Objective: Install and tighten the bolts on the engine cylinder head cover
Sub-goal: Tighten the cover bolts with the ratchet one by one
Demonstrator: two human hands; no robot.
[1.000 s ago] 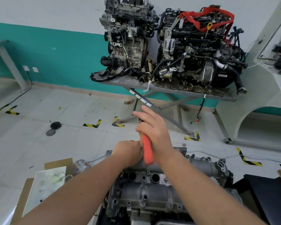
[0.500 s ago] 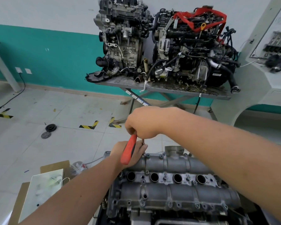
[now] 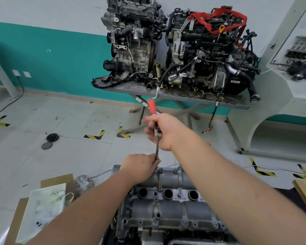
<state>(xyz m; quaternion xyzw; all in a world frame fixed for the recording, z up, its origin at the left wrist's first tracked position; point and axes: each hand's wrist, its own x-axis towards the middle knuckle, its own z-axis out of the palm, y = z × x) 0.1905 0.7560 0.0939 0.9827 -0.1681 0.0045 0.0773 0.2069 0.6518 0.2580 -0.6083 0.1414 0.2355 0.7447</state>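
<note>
A grey cast cylinder head cover lies low in the middle of the head view, with three dark round holes and several bolts along its edges. My right hand grips a ratchet wrench with an orange-red handle that points up and away. The thin extension bar runs down from the ratchet head to the cover's far left edge. My left hand pinches the bar's lower end just above the cover. The socket and the bolt under it are hidden by my left hand.
Two engines stand on a grey metal table against the teal and white wall. A white paper bag on cardboard lies left of the cover. Two dark discs sit on the tiled floor. A white cabinet stands at the right.
My right hand swung the ratchet handle from pointing down-left to pointing up and away, and it rose higher above the cover. My left hand stayed on the bar's lower end.
</note>
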